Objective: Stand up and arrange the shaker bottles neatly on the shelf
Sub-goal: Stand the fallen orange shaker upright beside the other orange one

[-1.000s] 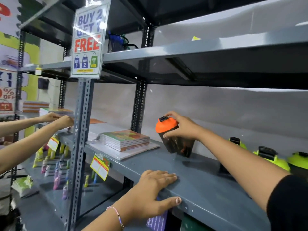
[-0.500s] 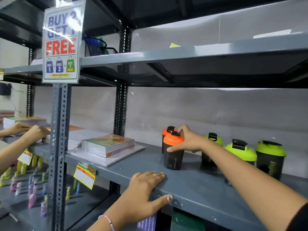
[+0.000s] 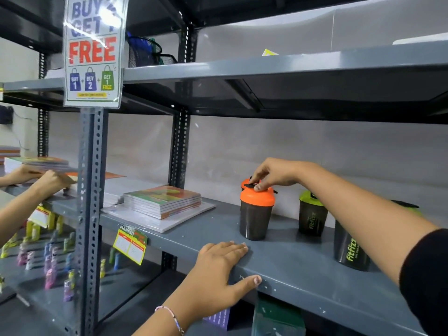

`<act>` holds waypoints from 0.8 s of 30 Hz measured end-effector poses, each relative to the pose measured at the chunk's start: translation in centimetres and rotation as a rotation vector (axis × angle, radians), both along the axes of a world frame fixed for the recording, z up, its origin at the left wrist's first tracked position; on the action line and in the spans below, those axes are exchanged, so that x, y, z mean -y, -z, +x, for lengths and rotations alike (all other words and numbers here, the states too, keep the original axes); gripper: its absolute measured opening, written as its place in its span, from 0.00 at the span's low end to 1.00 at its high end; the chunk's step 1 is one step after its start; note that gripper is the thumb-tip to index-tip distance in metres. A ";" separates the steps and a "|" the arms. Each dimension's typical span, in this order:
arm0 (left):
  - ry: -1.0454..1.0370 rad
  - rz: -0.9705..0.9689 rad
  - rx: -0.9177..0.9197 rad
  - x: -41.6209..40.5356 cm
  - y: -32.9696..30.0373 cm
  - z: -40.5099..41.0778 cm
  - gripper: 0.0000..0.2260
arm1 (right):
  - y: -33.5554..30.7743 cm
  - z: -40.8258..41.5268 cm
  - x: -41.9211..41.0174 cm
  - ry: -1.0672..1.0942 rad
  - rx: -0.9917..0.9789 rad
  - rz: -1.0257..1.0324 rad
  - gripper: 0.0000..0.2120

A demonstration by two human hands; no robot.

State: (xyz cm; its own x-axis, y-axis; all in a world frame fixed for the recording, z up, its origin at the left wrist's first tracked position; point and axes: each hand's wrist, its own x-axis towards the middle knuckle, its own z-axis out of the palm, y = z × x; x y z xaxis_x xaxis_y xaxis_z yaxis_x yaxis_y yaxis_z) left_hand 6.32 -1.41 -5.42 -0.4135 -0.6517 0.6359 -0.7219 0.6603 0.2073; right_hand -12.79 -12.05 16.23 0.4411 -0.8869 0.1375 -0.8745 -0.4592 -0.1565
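Observation:
An orange-lidded dark shaker bottle (image 3: pixel 256 214) stands upright on the grey shelf (image 3: pixel 303 265). My right hand (image 3: pixel 272 174) rests on its lid, fingertips pinching the black cap. A second orange lid peeks out just behind it. To the right stand green-lidded dark shakers: one (image 3: pixel 311 214) near the wall, another (image 3: pixel 350 248) closer to the front, both partly hidden by my right forearm. My left hand (image 3: pixel 218 270) lies flat on the shelf's front edge, fingers spread, holding nothing.
A stack of notebooks (image 3: pixel 162 201) lies on white boards at the shelf's left. A "Buy 2 Get 1 Free" sign (image 3: pixel 93 49) hangs on the upright post (image 3: pixel 91 190). Another person's hands (image 3: pixel 46 180) work at the far left. Small bottles (image 3: pixel 51 258) fill the lower shelf.
The orange shaker went from tilted in my right hand to standing upright on the shelf. My right hand shifted from its side to its lid. The left hand stayed put.

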 end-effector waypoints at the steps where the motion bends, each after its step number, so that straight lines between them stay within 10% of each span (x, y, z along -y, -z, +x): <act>1: 0.001 0.000 -0.002 -0.1 0.1 0.1 0.34 | 0.2 0.5 0.0 0.017 0.016 -0.003 0.15; 24: -0.011 -0.059 -0.071 -0.5 0.7 0.8 0.33 | 1.0 4.2 2.9 0.673 0.102 -0.101 0.14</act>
